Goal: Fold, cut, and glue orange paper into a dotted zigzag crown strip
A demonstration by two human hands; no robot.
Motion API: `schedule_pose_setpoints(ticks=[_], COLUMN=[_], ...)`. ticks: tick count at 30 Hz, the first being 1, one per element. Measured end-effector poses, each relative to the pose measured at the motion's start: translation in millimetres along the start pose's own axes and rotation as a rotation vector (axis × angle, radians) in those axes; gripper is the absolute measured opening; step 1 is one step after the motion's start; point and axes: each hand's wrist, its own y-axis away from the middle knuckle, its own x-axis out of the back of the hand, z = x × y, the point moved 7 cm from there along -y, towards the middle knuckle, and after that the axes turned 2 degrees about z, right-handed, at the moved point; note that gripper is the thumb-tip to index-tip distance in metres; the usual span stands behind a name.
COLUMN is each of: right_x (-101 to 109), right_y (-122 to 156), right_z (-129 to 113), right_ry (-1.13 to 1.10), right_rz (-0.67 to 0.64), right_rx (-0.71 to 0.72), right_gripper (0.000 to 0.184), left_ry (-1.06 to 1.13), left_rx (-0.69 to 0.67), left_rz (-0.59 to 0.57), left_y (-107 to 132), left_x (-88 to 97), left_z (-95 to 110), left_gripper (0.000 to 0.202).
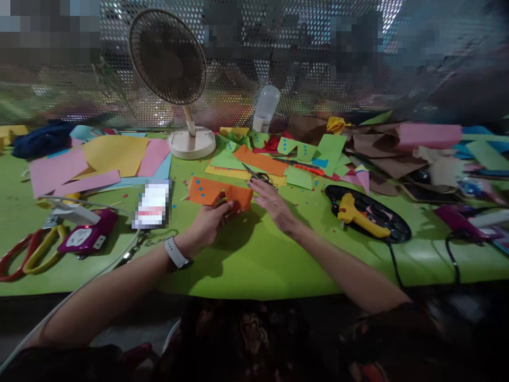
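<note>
My left hand (212, 220) pinches a folded orange paper piece (204, 191) with blue dots on its left part and a notch in its lower edge. It is held up over the green table (246, 270). Close to the paper's right end is my right hand (274, 207), fingers stretched out and together; whether a fingertip touches the paper I cannot tell. Just beyond those fingers lie dark scissors (258, 175), their handles partly hidden. Green paper pieces with blue dots (298, 148) stand farther back.
A yellow glue gun (360, 217) rests on a black palette (387, 212) at right. To the left are a phone (153, 204), a purple power strip (89, 232) and large red-and-yellow-handled scissors (34, 249). A white fan (193, 142) and coloured paper sheets (115, 154) stand behind.
</note>
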Motion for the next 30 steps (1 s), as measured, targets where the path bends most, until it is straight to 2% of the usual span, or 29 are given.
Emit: schedule_pose_setpoints(ticks=[5, 9, 11, 15, 17, 19, 21, 26, 30], right_x=[-5, -5, 2, 30, 38, 37, 29, -1, -14], right_y=[3, 4, 4, 7, 10, 10, 10, 14, 15], right_z=[0, -3, -8, -14, -16, -15, -10, 20, 32], right_ry=[0.181, 0.277, 0.297, 0.251, 0.222, 0.169, 0.087, -0.169, -0.283], right_rz=[0.004, 0.047, 0.128, 0.396, 0.452, 0.389, 0.268, -0.020, -0.037], right_rx=[0.122, 0.196, 0.236, 0.238, 0.210, 0.169, 0.074, -0.358, -0.495], right_gripper=[0.051, 0.050, 0.046, 0.028, 0.018, 0.014, 0.012, 0.031, 0.043], left_ry=[0.079, 0.097, 0.111, 0.173, 0.191, 0.196, 0.195, 0.181, 0.183], left_rx=[-0.006, 0.013, 0.036, 0.018, 0.020, 0.028, 0.015, -0.043, -0.014], left_rz=[-0.028, -0.011, 0.015, 0.073, 0.082, 0.084, 0.069, 0.029, 0.042], left_y=[3, 2, 1, -5, -7, -9, -9, -7, -5], left_x=[-17.9, -19.4, -15.8, -7.4, -5.4, -4.2, -4.4, -6.7, -8.3], left_z=[-9, -15, -16, -10, -10, -11, -11, -8, -11], left_gripper=[0.027, 0.028, 0.026, 0.025, 0.025, 0.024, 0.025, 0.029, 0.024])
